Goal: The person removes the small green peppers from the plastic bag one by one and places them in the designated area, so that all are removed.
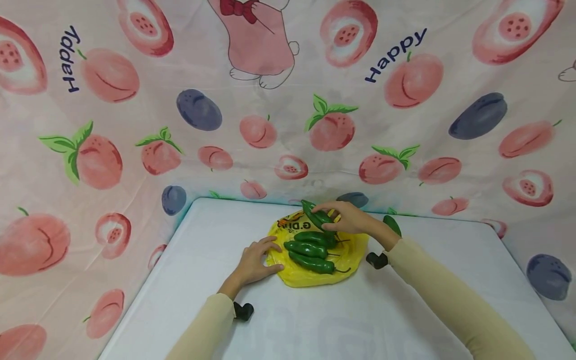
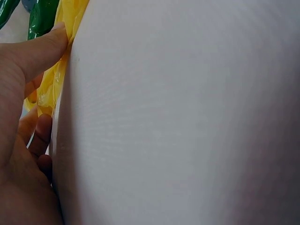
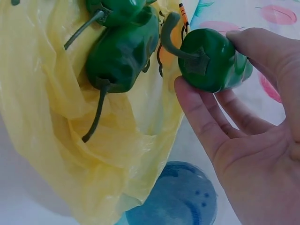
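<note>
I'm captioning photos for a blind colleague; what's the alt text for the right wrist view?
A person's right hand grips a green pepper with a curved stem. Beside it, other green peppers lie on a yellow plastic bag, with fruit-printed cloth behind.

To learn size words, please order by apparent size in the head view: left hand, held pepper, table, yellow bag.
1. Table
2. Yellow bag
3. Left hand
4. Held pepper, partly hidden by right hand
</note>
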`<state>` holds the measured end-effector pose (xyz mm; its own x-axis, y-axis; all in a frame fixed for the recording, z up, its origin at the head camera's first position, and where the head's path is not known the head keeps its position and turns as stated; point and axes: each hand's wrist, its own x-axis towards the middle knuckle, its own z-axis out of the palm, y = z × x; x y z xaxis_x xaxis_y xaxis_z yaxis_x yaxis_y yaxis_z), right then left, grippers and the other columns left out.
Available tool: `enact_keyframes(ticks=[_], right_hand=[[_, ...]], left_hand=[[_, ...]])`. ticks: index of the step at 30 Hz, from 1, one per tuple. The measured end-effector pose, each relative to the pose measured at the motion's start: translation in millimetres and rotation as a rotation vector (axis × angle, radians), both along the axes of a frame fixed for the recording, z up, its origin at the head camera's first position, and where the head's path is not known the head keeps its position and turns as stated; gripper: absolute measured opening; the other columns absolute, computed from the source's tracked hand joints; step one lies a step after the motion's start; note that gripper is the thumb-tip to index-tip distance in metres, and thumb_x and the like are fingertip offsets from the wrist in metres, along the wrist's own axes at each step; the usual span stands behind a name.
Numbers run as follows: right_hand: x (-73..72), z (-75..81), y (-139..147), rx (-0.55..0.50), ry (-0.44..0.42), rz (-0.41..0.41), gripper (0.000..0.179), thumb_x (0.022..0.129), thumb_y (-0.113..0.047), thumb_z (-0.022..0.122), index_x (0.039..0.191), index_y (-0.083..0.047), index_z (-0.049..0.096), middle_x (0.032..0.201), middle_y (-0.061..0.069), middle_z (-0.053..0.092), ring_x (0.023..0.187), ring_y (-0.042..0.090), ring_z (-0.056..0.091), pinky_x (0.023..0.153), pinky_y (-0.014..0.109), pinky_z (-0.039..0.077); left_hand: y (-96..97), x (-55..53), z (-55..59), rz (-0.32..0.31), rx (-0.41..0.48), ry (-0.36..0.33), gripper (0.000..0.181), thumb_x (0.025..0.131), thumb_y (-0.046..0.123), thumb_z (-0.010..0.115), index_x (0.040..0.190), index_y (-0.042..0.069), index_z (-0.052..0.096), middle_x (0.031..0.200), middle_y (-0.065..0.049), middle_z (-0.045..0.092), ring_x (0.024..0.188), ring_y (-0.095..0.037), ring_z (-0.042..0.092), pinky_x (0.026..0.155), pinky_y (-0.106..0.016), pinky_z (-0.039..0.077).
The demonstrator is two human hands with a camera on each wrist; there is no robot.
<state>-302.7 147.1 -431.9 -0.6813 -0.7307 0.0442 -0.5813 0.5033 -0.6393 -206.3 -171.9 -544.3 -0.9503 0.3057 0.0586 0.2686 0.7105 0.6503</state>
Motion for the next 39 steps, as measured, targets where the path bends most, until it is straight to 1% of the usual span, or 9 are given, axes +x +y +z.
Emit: enact_keyframes(ticks=[6,11,17,23,27,30,34,39], right_hand=[[0.5,-4.5,1,0.001,-0.032,-0.076,0.048,0.095,-0.018,0.075,0.141,-0.020,0.060,0.133,0.013,0.063,0.109,0.032,0.067,0.087,0.042,0.059],[2.3,-5.5,4,0.001,-0.044,-0.121,0.049,0.095,-0.021,0.076,0.141,-0.022,0.061,0.133,0.013,0.062,0.108,0.030,0.067,0.088,0.043,0.058],[5.0,-6.8,12,-0.016,-0.057,-0.141,0.049,0.094,-0.021,0.077,0.141,-0.021,0.061,0.136,0.013,0.060,0.110,0.032,0.065,0.092,0.047,0.057],[5.2,-8.8,22,-0.046,-0.066,-0.130,0.048,0.094,-0.020,0.077,0.140,-0.018,0.061,0.138,0.014,0.058,0.116,0.034,0.062,0.097,0.052,0.053],[3.2,-9.8,30,-0.090,-0.075,-0.132,0.048,0.094,-0.017,0.077,0.139,-0.015,0.061,0.140,0.016,0.057,0.116,0.036,0.061,0.097,0.055,0.052],[2.4,-10.4,36,-0.108,-0.071,-0.137,0.048,0.094,-0.017,0.077,0.139,-0.014,0.061,0.141,0.017,0.056,0.116,0.037,0.060,0.097,0.057,0.052],[5.0,-11.0,45,-0.107,-0.067,-0.160,0.049,0.094,-0.019,0.077,0.139,-0.014,0.062,0.141,0.017,0.056,0.115,0.037,0.060,0.095,0.056,0.053],[8.8,-9.6,60,-0.099,-0.064,-0.193,0.050,0.094,-0.020,0.077,0.141,-0.014,0.061,0.142,0.017,0.056,0.115,0.038,0.061,0.094,0.056,0.053]], left_hand=[[-0.3,0.7,0.7,-0.002,0.004,-0.001,0.037,0.086,0.041,0.083,0.118,0.027,0.068,0.156,-0.002,0.048,0.133,-0.031,0.048,0.105,-0.054,0.034],[0.4,0.8,2.3,-0.003,0.002,-0.002,0.037,0.086,0.040,0.083,0.118,0.027,0.068,0.157,-0.002,0.047,0.134,-0.032,0.047,0.105,-0.054,0.034],[1.1,1.5,4.4,-0.008,0.006,0.003,0.037,0.086,0.039,0.083,0.118,0.026,0.068,0.157,-0.003,0.047,0.131,-0.032,0.049,0.103,-0.053,0.034],[0.2,1.5,4.6,-0.004,0.016,-0.015,0.037,0.086,0.039,0.083,0.118,0.026,0.069,0.157,-0.003,0.047,0.128,-0.029,0.050,0.104,-0.053,0.033],[-1.1,0.2,3.6,-0.001,0.023,-0.019,0.038,0.086,0.039,0.083,0.118,0.027,0.068,0.158,-0.002,0.046,0.126,-0.027,0.051,0.104,-0.052,0.033],[-1.9,-0.3,3.1,0.006,0.023,-0.014,0.038,0.086,0.038,0.084,0.118,0.027,0.068,0.158,-0.001,0.046,0.128,-0.028,0.050,0.106,-0.053,0.032],[-2.4,0.5,2.2,0.006,0.037,-0.018,0.038,0.085,0.038,0.085,0.118,0.026,0.069,0.158,-0.001,0.046,0.129,-0.029,0.050,0.107,-0.054,0.031],[-2.3,-0.8,0.5,0.002,0.055,-0.036,0.038,0.085,0.036,0.085,0.119,0.027,0.070,0.157,0.001,0.047,0.125,-0.026,0.051,0.107,-0.053,0.031]])
